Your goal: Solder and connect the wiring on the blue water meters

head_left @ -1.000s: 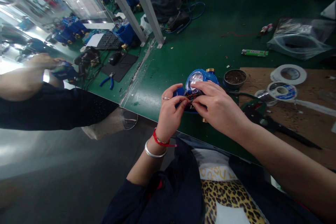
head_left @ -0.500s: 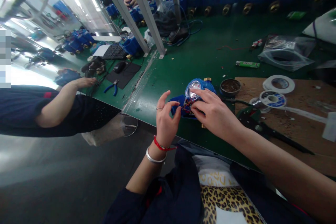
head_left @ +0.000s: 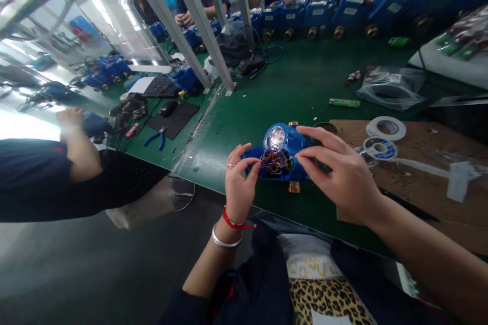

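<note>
A blue water meter (head_left: pixel 293 139) with a round clear window and brass pipe ends lies on the green bench. Its open compartment shows a tangle of thin coloured wires (head_left: pixel 275 160). At the meter's left side, my left hand (head_left: pixel 241 180) pinches a thin wire between thumb and forefinger. My right hand (head_left: pixel 339 172) is at the meter's right side, index finger stretched out. Its thumb and another fingertip come together; anything between them is too small to make out.
Right of the meter, a cardboard sheet (head_left: pixel 423 157) carries a tape roll (head_left: pixel 386 128) and a solder spool (head_left: pixel 379 148). Beyond lie a green battery (head_left: pixel 344 103) and a plastic bag (head_left: pixel 392 86). Blue-handled pliers (head_left: pixel 155 138) lie left. A co-worker's arm (head_left: pixel 82 147) is further left.
My right hand has drawn back rightward from the wires, uncovering the compartment. My left hand keeps its pinch at the left side. The co-worker's arm has lifted and moved left.
</note>
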